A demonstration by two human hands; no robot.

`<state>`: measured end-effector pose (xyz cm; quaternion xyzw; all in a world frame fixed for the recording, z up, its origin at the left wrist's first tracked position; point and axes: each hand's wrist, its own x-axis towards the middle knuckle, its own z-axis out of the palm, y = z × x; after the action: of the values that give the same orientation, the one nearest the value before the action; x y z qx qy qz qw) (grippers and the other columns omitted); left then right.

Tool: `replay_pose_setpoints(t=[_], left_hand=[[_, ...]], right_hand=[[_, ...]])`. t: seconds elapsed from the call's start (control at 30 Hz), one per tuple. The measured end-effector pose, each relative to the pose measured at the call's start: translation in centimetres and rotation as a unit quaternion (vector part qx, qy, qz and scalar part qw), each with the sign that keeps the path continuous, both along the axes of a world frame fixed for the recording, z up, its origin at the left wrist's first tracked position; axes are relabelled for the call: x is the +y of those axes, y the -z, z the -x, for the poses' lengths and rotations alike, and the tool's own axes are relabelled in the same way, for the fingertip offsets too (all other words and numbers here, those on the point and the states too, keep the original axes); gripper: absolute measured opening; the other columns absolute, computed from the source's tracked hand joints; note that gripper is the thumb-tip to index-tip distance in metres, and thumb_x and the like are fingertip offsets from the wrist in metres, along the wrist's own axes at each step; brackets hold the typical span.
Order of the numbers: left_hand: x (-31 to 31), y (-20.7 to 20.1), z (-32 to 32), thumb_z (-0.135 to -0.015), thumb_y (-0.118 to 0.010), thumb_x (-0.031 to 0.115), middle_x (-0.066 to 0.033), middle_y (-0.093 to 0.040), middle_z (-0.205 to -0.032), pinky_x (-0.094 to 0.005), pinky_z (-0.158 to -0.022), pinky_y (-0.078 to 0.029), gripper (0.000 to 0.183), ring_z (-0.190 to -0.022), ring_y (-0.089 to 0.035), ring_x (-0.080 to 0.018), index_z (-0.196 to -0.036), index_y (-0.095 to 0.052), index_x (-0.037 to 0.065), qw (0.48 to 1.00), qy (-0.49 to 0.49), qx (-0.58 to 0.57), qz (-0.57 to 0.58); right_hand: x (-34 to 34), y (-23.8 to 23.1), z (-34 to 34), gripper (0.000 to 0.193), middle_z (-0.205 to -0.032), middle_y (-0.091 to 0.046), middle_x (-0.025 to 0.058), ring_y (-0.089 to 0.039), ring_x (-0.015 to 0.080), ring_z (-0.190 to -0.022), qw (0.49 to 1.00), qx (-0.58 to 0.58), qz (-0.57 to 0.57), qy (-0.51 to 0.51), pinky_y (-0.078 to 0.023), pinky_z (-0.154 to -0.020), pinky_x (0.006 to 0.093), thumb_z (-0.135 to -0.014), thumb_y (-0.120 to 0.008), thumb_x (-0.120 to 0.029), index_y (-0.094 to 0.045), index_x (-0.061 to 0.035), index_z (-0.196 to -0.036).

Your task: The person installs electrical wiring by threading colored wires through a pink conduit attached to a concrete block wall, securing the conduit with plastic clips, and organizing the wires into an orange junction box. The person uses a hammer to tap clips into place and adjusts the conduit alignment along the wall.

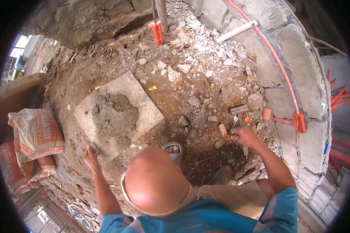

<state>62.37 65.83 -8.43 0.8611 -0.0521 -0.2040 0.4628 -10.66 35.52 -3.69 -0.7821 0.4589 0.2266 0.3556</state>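
My left hand hangs beside the near left edge of a square grey board. Its fingers look loosely extended, with nothing visible in them. A heap of wet mortar lies on that board. At the right, my right hand is low over the rubble with fingers curled together. What they grip, if anything, is hidden. Close to these fingers lie a short strip of wood and a grey block-like piece. A narrow grey bar shows just below the hand.
Cement bags are stacked at the left. A block wall curves along the right, carrying an orange conduit and junction box. Orange tubes stand at the back. Broken stones cover the ground; my bent knee is in front.
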Motion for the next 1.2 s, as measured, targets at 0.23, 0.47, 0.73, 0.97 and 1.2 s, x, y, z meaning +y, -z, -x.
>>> replay_pose_setpoints(t=[0.23,0.47,0.73,0.97,1.2], left_hand=[[-2.2,0.9,0.0,-0.105,-0.064,0.05,-0.005,-0.067,-0.1,-0.0339,-0.073,-0.052,0.053,-0.088,-0.063,-0.0176,-0.124,-0.071,0.0,0.999,0.006,0.046,-0.021],[-2.3,1.9,0.2,-0.101,-0.066,0.057,-0.007,-0.067,-0.11,-0.0364,-0.077,-0.051,0.061,-0.096,-0.063,-0.0205,-0.126,-0.07,0.001,0.99,0.025,0.111,-0.078],[-2.9,2.0,0.3,-0.101,-0.067,0.055,-0.0091,-0.067,-0.114,-0.0397,-0.082,-0.052,0.063,-0.098,-0.061,-0.024,-0.124,-0.068,-0.004,0.989,-0.021,0.145,0.01],[-2.9,1.2,1.6,-0.102,-0.067,0.055,-0.0087,-0.066,-0.112,-0.0394,-0.081,-0.051,0.062,-0.095,-0.061,-0.0233,-0.123,-0.068,-0.003,0.989,-0.022,0.144,-0.007],[-4.8,2.1,2.6,-0.102,-0.066,0.055,-0.0082,-0.065,-0.109,-0.0392,-0.079,-0.051,0.061,-0.093,-0.06,-0.0227,-0.122,-0.068,-0.003,0.989,-0.001,0.146,-0.04]], right_hand=[[0.4,1.4,-0.9,0.026,-0.093,-0.073,0.0197,-0.071,0.0419,-0.09,0.98,-0.11,0.124,0.107,-0.055,-0.082,0.0542,-0.097,-0.07,-0.032,-0.073,-0.0054,-0.099],[1.1,1.0,10.6,0.052,-0.099,-0.076,0.0177,-0.073,0.0356,-0.096,0.961,0.111,-0.003,0.252,-0.056,-0.087,0.0463,-0.088,-0.078,-0.052,-0.072,-0.004,-0.107],[6.3,7.6,6.9,0.047,-0.103,-0.073,0.0275,-0.07,0.0472,-0.101,0.928,0.098,0.121,0.338,-0.054,-0.09,0.0565,-0.094,-0.069,-0.046,-0.068,-0.0031,-0.112],[7.4,1.5,-1.4,0.042,-0.092,-0.073,0.022,-0.072,0.0412,-0.086,0.898,-0.009,0.092,0.43,-0.056,-0.078,0.0541,-0.096,-0.069,-0.047,-0.07,-0.0073,-0.11],[10.5,8.1,-9.5,0.036,-0.094,-0.073,0.0151,-0.072,0.039,-0.083,0.915,-0.141,0.206,0.318,-0.058,-0.072,0.051,-0.099,-0.068,-0.044,-0.068,-0.0084,-0.106]])
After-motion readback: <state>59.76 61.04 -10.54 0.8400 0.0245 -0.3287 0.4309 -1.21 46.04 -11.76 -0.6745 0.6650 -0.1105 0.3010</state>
